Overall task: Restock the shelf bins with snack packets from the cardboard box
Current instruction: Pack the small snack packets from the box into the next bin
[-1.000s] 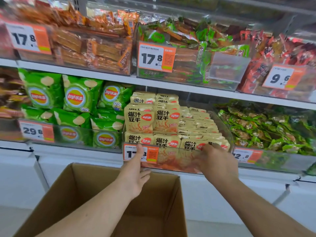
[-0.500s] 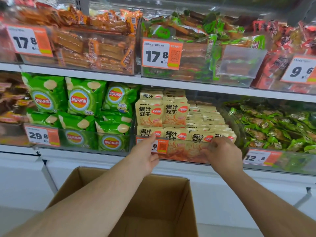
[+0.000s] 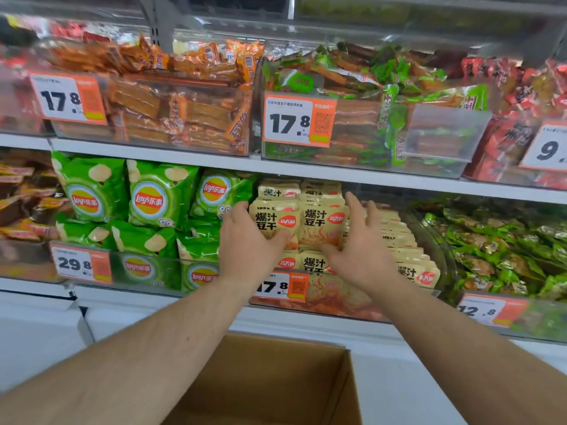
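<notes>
Two bare forearms reach from six o'clock toward a clear shelf bin (image 3: pixel 343 297) at centre frame, filled with cream-coloured snack packets (image 3: pixel 320 223). The left hand (image 3: pixel 250 243) at nine o'clock of the stack and the right hand (image 3: pixel 359 250) at three o'clock have fingers spread and relaxed, gripping nothing, against the upright front packets. The open cardboard box (image 3: pixel 340 391) sits at six o'clock. Green chip bags (image 3: pixel 159 197) fill the bin at nine o'clock.
</notes>
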Demonstrator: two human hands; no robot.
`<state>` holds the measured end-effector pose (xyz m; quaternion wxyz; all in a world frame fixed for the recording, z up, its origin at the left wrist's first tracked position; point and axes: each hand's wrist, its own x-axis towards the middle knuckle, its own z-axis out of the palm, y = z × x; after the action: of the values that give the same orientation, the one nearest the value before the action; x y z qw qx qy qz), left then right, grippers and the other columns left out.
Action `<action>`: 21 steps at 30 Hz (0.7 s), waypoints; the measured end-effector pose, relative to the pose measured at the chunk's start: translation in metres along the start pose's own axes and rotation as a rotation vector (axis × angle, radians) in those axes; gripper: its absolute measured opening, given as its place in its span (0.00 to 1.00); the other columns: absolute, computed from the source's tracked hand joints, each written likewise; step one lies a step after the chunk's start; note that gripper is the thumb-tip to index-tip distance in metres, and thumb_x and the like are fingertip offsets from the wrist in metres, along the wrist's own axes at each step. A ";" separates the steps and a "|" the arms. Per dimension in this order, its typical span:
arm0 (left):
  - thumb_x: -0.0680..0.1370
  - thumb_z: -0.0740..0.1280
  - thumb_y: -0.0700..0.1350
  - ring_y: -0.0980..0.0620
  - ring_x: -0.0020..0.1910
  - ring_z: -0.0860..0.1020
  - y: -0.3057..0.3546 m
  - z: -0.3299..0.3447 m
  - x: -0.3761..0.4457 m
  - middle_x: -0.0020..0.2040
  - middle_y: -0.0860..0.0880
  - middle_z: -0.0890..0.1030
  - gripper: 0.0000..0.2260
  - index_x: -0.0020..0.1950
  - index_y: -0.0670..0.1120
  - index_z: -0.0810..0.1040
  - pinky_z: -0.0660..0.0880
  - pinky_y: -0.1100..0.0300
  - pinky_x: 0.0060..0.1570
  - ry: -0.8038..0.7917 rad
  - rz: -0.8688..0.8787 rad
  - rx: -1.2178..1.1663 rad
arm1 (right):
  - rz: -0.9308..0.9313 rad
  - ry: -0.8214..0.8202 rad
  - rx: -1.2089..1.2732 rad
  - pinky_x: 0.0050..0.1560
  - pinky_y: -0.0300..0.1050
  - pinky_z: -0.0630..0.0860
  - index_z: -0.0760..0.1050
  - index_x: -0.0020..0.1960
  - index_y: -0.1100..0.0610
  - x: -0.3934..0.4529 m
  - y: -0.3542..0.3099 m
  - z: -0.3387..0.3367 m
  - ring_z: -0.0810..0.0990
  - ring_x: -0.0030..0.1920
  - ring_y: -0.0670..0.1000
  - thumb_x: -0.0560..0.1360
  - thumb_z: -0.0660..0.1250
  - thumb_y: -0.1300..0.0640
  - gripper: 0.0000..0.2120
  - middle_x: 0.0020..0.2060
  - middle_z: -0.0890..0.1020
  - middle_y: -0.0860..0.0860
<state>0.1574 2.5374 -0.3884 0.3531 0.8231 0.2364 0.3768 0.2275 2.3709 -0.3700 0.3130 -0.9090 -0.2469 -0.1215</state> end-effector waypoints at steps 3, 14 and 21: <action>0.67 0.78 0.59 0.44 0.58 0.77 0.000 0.006 0.020 0.59 0.46 0.79 0.36 0.67 0.42 0.70 0.76 0.49 0.53 -0.027 -0.034 0.054 | 0.098 -0.105 0.152 0.52 0.45 0.71 0.39 0.79 0.45 0.027 -0.012 0.014 0.75 0.64 0.58 0.76 0.71 0.50 0.46 0.76 0.60 0.59; 0.73 0.73 0.60 0.43 0.57 0.78 -0.001 0.003 0.023 0.56 0.45 0.80 0.31 0.68 0.43 0.69 0.75 0.51 0.47 -0.040 0.060 0.195 | 0.143 -0.126 0.169 0.56 0.51 0.77 0.42 0.79 0.45 0.032 -0.016 0.011 0.75 0.64 0.58 0.78 0.68 0.49 0.42 0.76 0.63 0.57; 0.73 0.72 0.59 0.45 0.63 0.74 -0.033 -0.045 0.009 0.63 0.47 0.76 0.34 0.73 0.45 0.66 0.74 0.51 0.56 -0.083 0.213 0.279 | -0.324 0.326 -0.126 0.68 0.63 0.69 0.66 0.72 0.64 -0.024 -0.050 0.032 0.65 0.72 0.66 0.71 0.69 0.60 0.30 0.72 0.65 0.66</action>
<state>0.1232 2.5823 -0.3889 0.2030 0.8993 0.1832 0.3413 0.1826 2.4162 -0.3780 0.2677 -0.8437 -0.3275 -0.3305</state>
